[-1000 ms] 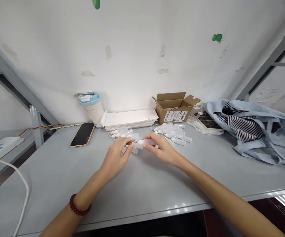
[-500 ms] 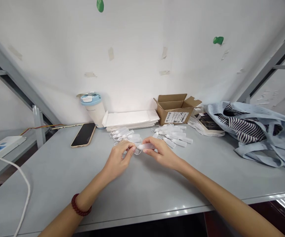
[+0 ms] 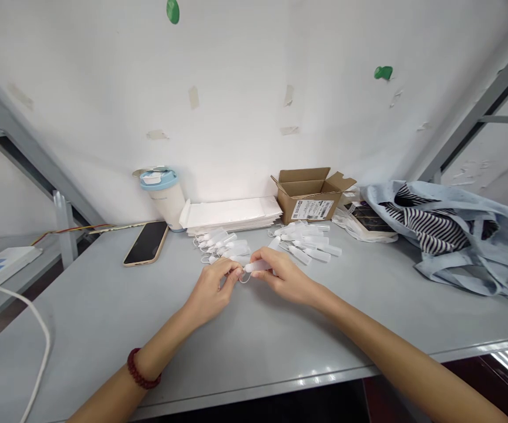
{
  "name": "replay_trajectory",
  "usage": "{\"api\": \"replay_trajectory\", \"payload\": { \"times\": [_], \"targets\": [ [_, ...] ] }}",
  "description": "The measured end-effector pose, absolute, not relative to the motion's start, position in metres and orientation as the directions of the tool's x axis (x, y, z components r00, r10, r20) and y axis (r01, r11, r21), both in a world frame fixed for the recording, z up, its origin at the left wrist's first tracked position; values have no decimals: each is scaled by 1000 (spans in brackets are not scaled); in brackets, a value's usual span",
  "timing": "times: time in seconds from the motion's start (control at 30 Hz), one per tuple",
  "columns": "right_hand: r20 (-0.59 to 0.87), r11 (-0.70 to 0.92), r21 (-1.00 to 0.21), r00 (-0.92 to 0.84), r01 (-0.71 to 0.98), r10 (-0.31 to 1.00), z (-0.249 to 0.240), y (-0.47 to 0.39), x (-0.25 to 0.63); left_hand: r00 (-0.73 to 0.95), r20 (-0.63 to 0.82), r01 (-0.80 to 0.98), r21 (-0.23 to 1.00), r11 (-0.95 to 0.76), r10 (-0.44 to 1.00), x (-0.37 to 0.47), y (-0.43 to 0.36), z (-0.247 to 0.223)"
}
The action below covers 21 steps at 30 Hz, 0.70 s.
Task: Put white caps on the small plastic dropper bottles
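Observation:
My right hand holds a small translucent white plastic bottle by its body, narrow end pointing left. At that end the thumb and index finger of my left hand are pinched together; they hide the tip. A thin white loop hangs below the bottle's neck. Just beyond my left hand lies a pile of similar bottles, several of them with thin loops. Another pile of such bottles lies behind my right hand, to the right.
Along the wall stand a blue-lidded cup, a stack of white paper packets and an open cardboard box. A phone lies at left. At right is a light blue cloth bag, at far left a power strip.
Both hands have come slightly nearer to me with the bottle between them. The view has shifted a little. Both piles lie as before.

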State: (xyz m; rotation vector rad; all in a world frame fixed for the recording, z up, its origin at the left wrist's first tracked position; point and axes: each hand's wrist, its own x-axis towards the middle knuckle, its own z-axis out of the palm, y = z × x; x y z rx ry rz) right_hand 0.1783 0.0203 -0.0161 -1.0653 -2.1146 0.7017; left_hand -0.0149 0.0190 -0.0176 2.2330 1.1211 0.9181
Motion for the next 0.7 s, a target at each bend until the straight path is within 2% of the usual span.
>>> {"api": "replay_trajectory", "payload": {
  "times": [0.13, 0.27, 0.33, 0.43, 0.53, 0.6, 0.7],
  "targets": [
    [287, 555, -659, -512, 507, 810, -15, 22, 181, 481, 313, 527, 644, -555, 819, -13, 21, -19],
    [265, 578, -539, -528, 613, 807, -11, 26, 189, 485, 326, 538, 620, -571, 811, -14, 23, -18],
    [274, 539, -459, -464, 706, 842, -8, 29, 194, 411, 409, 550, 601, -580, 815, -17, 25, -14],
    [278, 409, -326, -327, 852, 903, 0, 34, 203, 194, 610, 599, 547, -585, 769, -30, 34, -8],
    [221, 245, -96, -219, 965, 950, 5, 38, 209, 34, 727, 672, 492, -554, 686, -46, 49, -10],
    [164, 180, 36, -183, 983, 969, 6, 40, 212, 49, 696, 726, 468, -505, 716, -56, 61, -17],
    [131, 143, 105, -156, 984, 979, 4, 41, 213, 190, 556, 790, 403, -462, 809, -63, 74, -31]
  ]
}}
